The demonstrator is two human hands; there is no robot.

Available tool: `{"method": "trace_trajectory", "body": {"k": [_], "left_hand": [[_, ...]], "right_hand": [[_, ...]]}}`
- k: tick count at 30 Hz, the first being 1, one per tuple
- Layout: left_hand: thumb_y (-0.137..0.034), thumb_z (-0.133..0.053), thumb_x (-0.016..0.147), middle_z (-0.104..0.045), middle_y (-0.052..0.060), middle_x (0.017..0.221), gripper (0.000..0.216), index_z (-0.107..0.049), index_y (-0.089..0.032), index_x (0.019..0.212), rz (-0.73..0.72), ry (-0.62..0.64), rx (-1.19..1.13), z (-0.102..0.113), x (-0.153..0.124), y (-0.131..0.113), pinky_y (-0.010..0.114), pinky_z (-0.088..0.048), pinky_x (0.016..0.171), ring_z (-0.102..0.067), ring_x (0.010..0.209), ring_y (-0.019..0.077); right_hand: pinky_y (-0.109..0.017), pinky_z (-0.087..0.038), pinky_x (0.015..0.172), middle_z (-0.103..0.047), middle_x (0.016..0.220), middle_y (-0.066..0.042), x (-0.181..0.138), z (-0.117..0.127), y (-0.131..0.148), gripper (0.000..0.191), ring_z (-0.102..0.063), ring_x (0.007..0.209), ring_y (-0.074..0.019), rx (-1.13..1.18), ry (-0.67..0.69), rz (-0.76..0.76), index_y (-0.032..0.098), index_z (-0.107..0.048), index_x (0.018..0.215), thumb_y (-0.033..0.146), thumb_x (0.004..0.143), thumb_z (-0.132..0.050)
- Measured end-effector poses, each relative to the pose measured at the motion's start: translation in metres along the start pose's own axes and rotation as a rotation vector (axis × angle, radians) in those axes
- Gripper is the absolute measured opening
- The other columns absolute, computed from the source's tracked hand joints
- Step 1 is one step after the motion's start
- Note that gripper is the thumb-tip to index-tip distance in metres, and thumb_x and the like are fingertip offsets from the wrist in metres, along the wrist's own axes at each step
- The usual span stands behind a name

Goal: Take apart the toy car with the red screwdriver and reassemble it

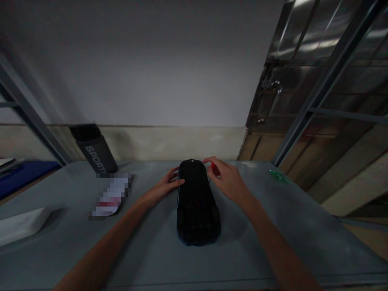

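Observation:
A black toy car (196, 202) lies lengthwise in the middle of a grey table (151, 250), seemingly upside down with its underside up. My left hand (166, 186) touches the car's far left side with curled fingers. My right hand (226, 178) rests at the car's far right side and pinches a small red object (214, 167), possibly a tool handle, against the car. Both forearms reach in from the bottom edge.
A dark bottle (94, 150) marked SPORT stands at the back left near the wall. A blurred-out card (111, 195) lies left of the car, a white box (21, 224) at the far left. A small green item (279, 176) lies at the right. Metal frame posts stand at both sides.

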State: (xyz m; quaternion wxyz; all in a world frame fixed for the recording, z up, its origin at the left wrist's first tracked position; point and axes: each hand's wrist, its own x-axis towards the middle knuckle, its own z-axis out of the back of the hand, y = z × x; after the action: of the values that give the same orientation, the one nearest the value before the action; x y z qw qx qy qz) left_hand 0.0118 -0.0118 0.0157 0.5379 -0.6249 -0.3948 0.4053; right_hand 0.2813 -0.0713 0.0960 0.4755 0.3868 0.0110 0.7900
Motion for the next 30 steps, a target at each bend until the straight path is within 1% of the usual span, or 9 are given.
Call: {"method": "trace_trajectory", "body": {"k": [2, 7, 12, 15, 18, 21, 24, 27, 30], "left_hand": [[-0.052, -0.099, 0.073, -0.049, 0.019, 0.174, 0.104, -0.053, -0.028, 0.162, 0.000, -0.007, 0.005, -0.0001, -0.0003, -0.0006, 0.060, -0.034, 0.135, -0.046, 0.163, 0.0427], [-0.052, -0.099, 0.073, -0.050, 0.019, 0.174, 0.104, -0.052, -0.028, 0.163, -0.008, 0.004, 0.004, 0.0009, 0.0011, 0.0012, 0.059, -0.035, 0.135, -0.048, 0.162, 0.0422], [-0.054, -0.097, 0.075, -0.048, 0.019, 0.175, 0.102, -0.052, -0.028, 0.163, -0.004, 0.020, 0.014, 0.0019, 0.0011, 0.0023, 0.057, -0.037, 0.134, -0.048, 0.161, 0.0411], [-0.055, -0.098, 0.075, -0.045, 0.020, 0.177, 0.104, -0.052, -0.028, 0.164, -0.011, 0.016, 0.021, 0.0024, 0.0012, 0.0025, 0.057, -0.037, 0.134, -0.047, 0.162, 0.0410], [-0.054, -0.099, 0.074, -0.045, 0.020, 0.177, 0.105, -0.052, -0.026, 0.164, -0.020, 0.011, 0.008, 0.0022, 0.0010, 0.0023, 0.057, -0.036, 0.134, -0.046, 0.163, 0.0414], [-0.050, -0.098, 0.076, -0.049, 0.019, 0.175, 0.101, -0.053, -0.029, 0.163, -0.016, 0.031, 0.001, 0.0014, 0.0001, 0.0013, 0.060, -0.036, 0.134, -0.048, 0.161, 0.0414], [-0.049, -0.097, 0.078, -0.052, 0.018, 0.173, 0.097, -0.053, -0.029, 0.163, -0.020, 0.042, -0.001, 0.0007, -0.0005, 0.0004, 0.059, -0.036, 0.134, -0.050, 0.160, 0.0409], [-0.049, -0.097, 0.078, -0.050, 0.020, 0.174, 0.100, -0.052, -0.027, 0.164, -0.013, 0.027, -0.008, 0.0012, 0.0003, 0.0013, 0.058, -0.036, 0.134, -0.050, 0.160, 0.0409], [-0.050, -0.099, 0.075, -0.048, 0.020, 0.175, 0.103, -0.051, -0.027, 0.164, -0.002, 0.013, -0.004, 0.0026, 0.0021, 0.0038, 0.058, -0.035, 0.135, -0.048, 0.162, 0.0407]], "right_hand": [[-0.031, -0.049, 0.076, -0.074, 0.085, -0.002, -0.0003, 0.0003, 0.0012, 0.031, -0.064, 0.069, -0.0186, 0.006, -0.001, 0.011, 0.023, -0.073, 0.124, 0.024, 0.104, -0.049], [-0.030, -0.046, 0.071, -0.070, 0.077, 0.001, 0.0003, -0.0028, -0.0015, 0.027, -0.063, 0.065, -0.0180, -0.006, -0.022, -0.019, 0.026, -0.076, 0.122, 0.035, 0.108, -0.054], [-0.030, -0.048, 0.074, -0.070, 0.080, 0.000, -0.0004, -0.0022, -0.0015, 0.031, -0.062, 0.065, -0.0180, 0.029, 0.000, 0.006, 0.024, -0.073, 0.123, 0.024, 0.102, -0.050], [-0.031, -0.048, 0.075, -0.072, 0.084, -0.002, -0.0017, 0.0004, 0.0025, 0.032, -0.063, 0.067, -0.0184, 0.047, 0.003, 0.015, 0.024, -0.072, 0.123, 0.022, 0.101, -0.048], [-0.031, -0.047, 0.072, -0.070, 0.079, -0.001, -0.0019, 0.0003, 0.0034, 0.028, -0.062, 0.065, -0.0188, 0.045, -0.012, -0.008, 0.024, -0.073, 0.119, 0.029, 0.108, -0.047], [-0.031, -0.043, 0.067, -0.066, 0.073, 0.001, -0.0007, -0.0025, -0.0005, 0.028, -0.060, 0.060, -0.0185, 0.039, -0.024, -0.046, 0.025, -0.073, 0.115, 0.039, 0.111, -0.049], [-0.030, -0.044, 0.067, -0.067, 0.075, 0.001, 0.0004, -0.0046, -0.0044, 0.025, -0.060, 0.061, -0.0180, 0.058, -0.022, -0.037, 0.026, -0.072, 0.119, 0.034, 0.109, -0.051], [-0.031, -0.047, 0.071, -0.070, 0.082, 0.000, 0.0006, -0.0039, -0.0045, 0.026, -0.062, 0.066, -0.0183, 0.088, -0.005, -0.007, 0.024, -0.070, 0.121, 0.028, 0.106, -0.048], [-0.031, -0.048, 0.073, -0.071, 0.084, -0.002, 0.0002, -0.0021, -0.0020, 0.028, -0.063, 0.069, -0.0191, 0.100, -0.004, 0.003, 0.023, -0.070, 0.121, 0.026, 0.105, -0.047]]}}
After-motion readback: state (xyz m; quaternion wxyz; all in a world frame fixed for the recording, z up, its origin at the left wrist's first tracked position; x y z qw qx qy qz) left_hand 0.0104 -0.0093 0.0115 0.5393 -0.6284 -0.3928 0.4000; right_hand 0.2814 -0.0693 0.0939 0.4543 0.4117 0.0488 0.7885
